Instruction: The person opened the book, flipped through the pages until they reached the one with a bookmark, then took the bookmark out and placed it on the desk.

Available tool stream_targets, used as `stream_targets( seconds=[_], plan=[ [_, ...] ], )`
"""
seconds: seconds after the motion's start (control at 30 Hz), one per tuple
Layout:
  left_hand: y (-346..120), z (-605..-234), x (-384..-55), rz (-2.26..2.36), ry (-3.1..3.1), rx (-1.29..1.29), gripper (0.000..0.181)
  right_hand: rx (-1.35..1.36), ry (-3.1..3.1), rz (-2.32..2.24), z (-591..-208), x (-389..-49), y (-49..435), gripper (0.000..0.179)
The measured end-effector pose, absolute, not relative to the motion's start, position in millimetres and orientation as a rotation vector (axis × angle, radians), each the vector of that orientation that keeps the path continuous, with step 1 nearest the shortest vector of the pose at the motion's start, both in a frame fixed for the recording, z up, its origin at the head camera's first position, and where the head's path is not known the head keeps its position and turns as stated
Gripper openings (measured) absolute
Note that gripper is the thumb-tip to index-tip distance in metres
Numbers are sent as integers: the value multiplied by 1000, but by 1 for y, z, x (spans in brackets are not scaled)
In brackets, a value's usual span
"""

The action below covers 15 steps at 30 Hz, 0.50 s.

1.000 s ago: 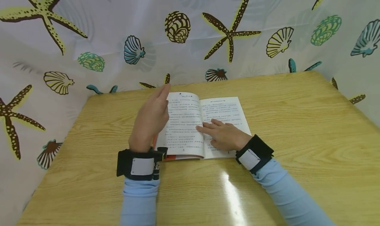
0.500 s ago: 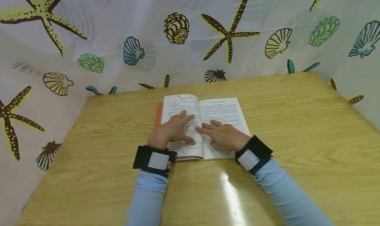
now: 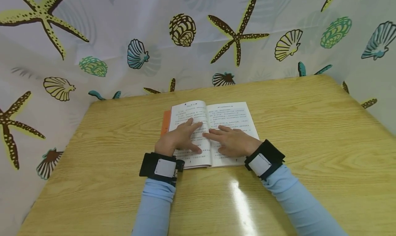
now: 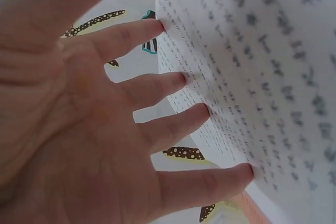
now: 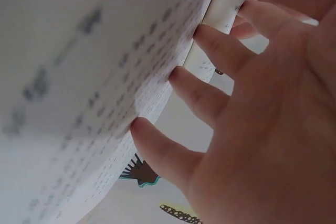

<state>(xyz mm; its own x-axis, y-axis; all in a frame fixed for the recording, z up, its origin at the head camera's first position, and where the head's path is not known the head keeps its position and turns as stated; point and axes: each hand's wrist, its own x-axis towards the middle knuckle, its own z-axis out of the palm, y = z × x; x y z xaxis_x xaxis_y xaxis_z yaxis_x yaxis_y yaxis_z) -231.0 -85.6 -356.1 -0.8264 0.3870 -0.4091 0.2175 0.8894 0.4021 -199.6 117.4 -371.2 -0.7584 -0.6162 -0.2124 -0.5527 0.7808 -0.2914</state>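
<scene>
An open book [image 3: 230, 116] lies on the wooden table, printed text on both pages and a strip of orange cover [image 3: 165, 121] showing past its left edge. On the left page rests my left hand [image 3: 179, 138], fingers spread; in the left wrist view its straight fingertips [image 4: 202, 111] touch the printed page [image 4: 262, 77]. My right hand [image 3: 233, 141] rests on the right page beside the spine, one finger reaching to the fold. Seen from the right wrist, its extended fingertips [image 5: 181, 74] touch the paper [image 5: 94, 82]. Neither hand grips anything.
The light wooden table [image 3: 309, 126] spreads around the book, with a bright reflection [image 3: 242, 205] near its front. A white cloth [image 3: 108, 26] printed with starfish and shells hangs behind it and at the sides. Both wrists wear black straps [image 3: 265, 159].
My left hand has come from upright at the book's left edge down onto the left page, fingers now spread. The right hand has stayed in place.
</scene>
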Motion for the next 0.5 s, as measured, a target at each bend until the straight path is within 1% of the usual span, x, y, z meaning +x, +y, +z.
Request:
stream_targets(
  seconds=[0.2, 0.5],
  plan=[
    [-88, -360, -232, 519, 2561, 441, 101, -799, 2641, -336, -372, -208, 126, 70],
    [-89, -363, -232, 544, 2581, 403, 106, -643, 2645, -320, -368, -215, 150, 66]
  ],
)
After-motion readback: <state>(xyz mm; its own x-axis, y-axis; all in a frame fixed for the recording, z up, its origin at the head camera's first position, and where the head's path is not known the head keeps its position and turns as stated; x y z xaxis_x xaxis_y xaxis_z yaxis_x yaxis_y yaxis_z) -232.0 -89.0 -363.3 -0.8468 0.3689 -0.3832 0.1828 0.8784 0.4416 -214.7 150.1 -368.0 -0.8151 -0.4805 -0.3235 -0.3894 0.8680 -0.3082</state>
